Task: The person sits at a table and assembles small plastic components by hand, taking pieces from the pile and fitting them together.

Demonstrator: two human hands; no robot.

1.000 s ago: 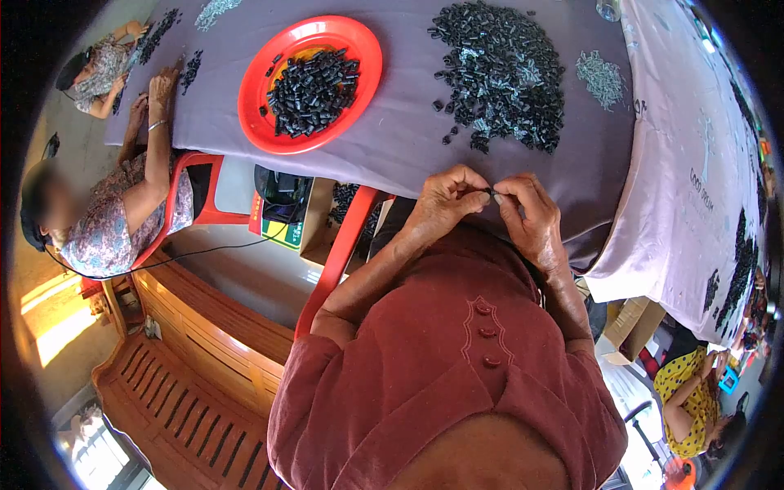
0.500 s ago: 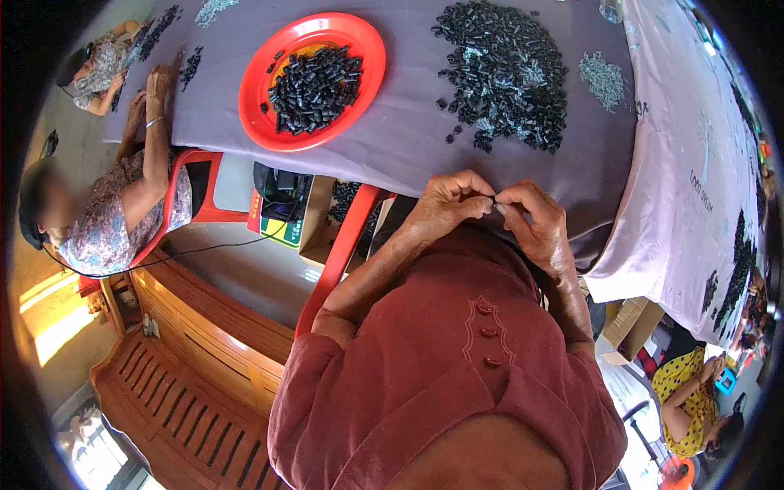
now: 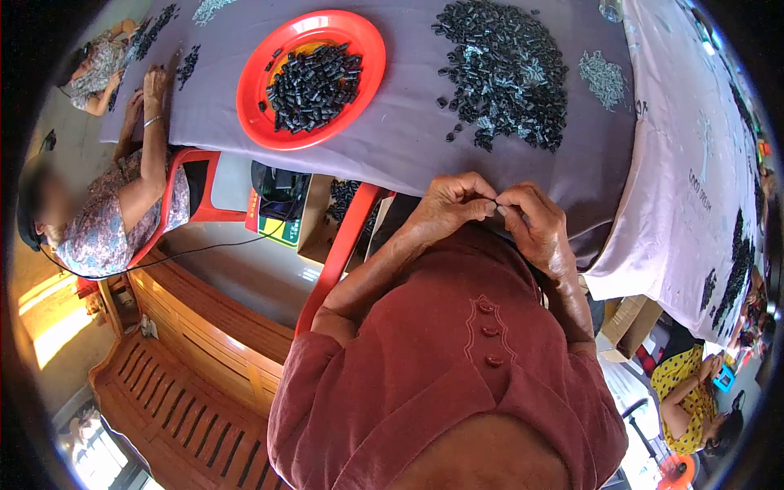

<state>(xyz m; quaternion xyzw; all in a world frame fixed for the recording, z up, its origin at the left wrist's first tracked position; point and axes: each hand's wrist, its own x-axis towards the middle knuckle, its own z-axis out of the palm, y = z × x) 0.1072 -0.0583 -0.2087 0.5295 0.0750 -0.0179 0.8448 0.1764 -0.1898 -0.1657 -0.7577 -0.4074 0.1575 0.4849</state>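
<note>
My left hand [image 3: 452, 206] and my right hand [image 3: 535, 219] meet at the near edge of the table, fingertips pinched together. Whatever lies between the fingertips is too small and covered to make out. Beyond them a wide pile of small black plastic pieces [image 3: 502, 82] spreads over the grey cloth [image 3: 408, 122], with small silvery metal bits scattered in it. To its right is a little heap of silvery metal pieces [image 3: 603, 80]. A red round tray [image 3: 253, 114] at the left holds many more black pieces [image 3: 314, 86].
A person [image 3: 122, 204] in a patterned top sits at the left on a red chair [image 3: 184, 196]. Another person in a yellow dotted top [image 3: 686, 400] is at the lower right. Cardboard boxes [image 3: 314, 216], a wooden bench [image 3: 180, 408] and a pink-white cloth [image 3: 678, 163] surround me.
My fingertips have drawn slightly closer together, hiding more of the dark speck between them. The hands otherwise stay in place, and the view has shifted a little.
</note>
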